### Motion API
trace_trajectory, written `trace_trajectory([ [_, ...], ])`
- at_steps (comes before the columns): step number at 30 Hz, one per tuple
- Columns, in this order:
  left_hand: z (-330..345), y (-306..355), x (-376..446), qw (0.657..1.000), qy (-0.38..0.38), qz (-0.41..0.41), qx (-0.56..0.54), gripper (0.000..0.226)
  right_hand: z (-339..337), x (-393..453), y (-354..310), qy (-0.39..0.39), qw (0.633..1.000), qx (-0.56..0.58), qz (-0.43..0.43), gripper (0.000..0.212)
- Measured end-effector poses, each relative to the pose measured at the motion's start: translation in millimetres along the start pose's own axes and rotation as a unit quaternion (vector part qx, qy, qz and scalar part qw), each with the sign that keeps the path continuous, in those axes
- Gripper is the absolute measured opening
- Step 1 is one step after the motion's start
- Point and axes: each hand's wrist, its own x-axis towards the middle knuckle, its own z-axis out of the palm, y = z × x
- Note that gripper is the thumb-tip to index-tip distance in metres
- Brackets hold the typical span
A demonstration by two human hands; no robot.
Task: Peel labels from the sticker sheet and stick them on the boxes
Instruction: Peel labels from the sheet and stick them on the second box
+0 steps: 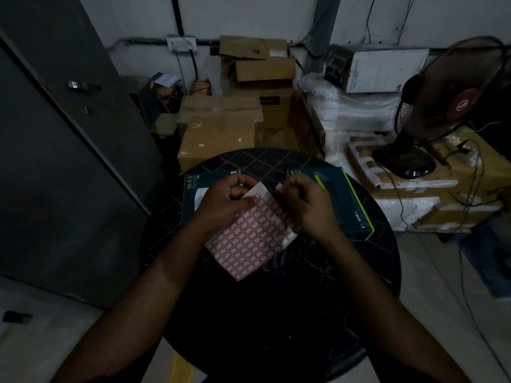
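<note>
- Nearest me, both forearms reach in over the round dark bench point(276, 313), and the work sits at its far half.
- My left hand point(221, 203) pinches the sticker sheet point(249, 244) near its top edge, thumb laid across the red-bordered grid, fingers curled behind.
- My right hand point(304, 205) is curled at the sheet's upper right edge, and its fingertips seem to pinch a small white label point(279, 186) lifted clear of the grid; the light is dim, so I cannot be sure the label is fully free.
- That sheet reads as thin, light paper: it hangs floppy from the grip, with the top corner folded up, and it will bend or crease if I pull hard. I judge it best held close to the row being peeled, so the backing stays taut.
- Each label is tiny and tacky; I would take it by one corner only, or it may curl and stick to itself or to a fingertip.
- Two dark green boxes lie flat just behind the sheet, the left box point(193, 194) under my left hand, the right box point(348, 197) beyond my right. They look like stiff printed card with smooth, firm faces to press onto.
- Brown cartons point(218, 134) and a fan point(442, 106) stand beyond.
</note>
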Motion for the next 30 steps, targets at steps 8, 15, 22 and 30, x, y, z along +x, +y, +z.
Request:
trace_trajectory([
  [8,4,-8,3,0.998,0.01,0.027,0.064,0.021,-11,-1,12,-0.083,0.997,0.006,0.002,0.009],
  [15,11,-18,-4,0.96,0.015,0.153,0.233,0.038,-9,-21,62,-0.117,0.99,-0.024,0.08,0.017],
  [22,12,-24,-12,0.915,0.064,0.189,0.351,0.047,16,-76,168,-0.093,0.945,-0.099,0.296,0.029],
  [30,13,-26,-15,0.922,0.075,0.176,0.337,0.045,26,-113,207,-0.109,0.909,-0.117,0.384,0.016],
])
